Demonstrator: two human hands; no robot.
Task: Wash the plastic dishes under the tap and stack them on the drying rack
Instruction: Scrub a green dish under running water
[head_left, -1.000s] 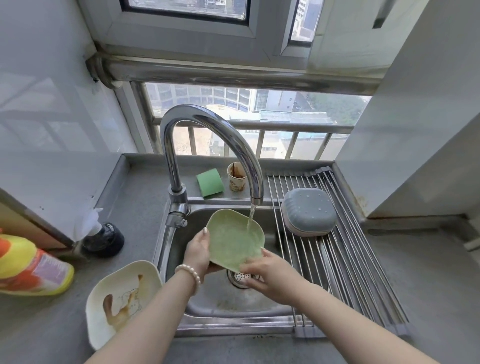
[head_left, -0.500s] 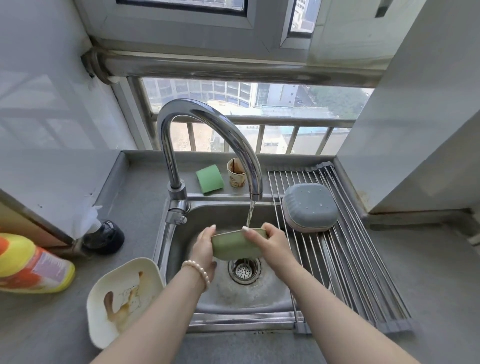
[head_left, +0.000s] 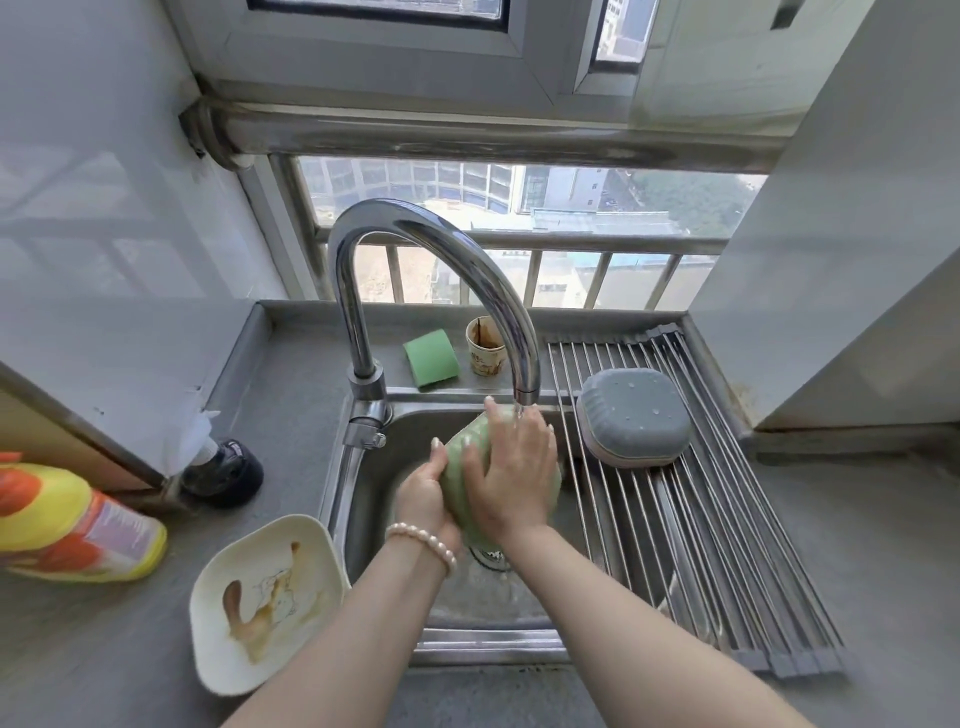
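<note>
Pale green plastic dish (head_left: 467, 441) at centre frame, held above the sink (head_left: 374, 467), turned so its smooth rounded underside faces up; somewhat blurred, inner side hidden. Cradled from the left and beneath by left hand (head_left: 423, 499), fingers curled round the dish's edge, pearl bracelet (head_left: 422, 540) at the wrist. Covered from above by right hand (head_left: 511, 467), fingers spread flat and pressed against the green back. Thin stream of water from the curved chrome tap (head_left: 441, 244) striking the right hand's fingers near the dish's top edge. Drain strainer (head_left: 488, 556) partly visible just below the hands.

On the roll-up drying rack (head_left: 727, 545), right of centre: grey-blue plastic dish (head_left: 634, 415) upside down, beaded with droplets. On the counter at lower left: cream plastic dish (head_left: 265, 603) lying face up, smeared with brown sauce, touching the sink's rim. Behind the tap: green sponge (head_left: 430, 358) and stained paper cup (head_left: 485, 345). At the left edge: yellow and orange detergent bottle (head_left: 67, 525) lying on its side.
</note>
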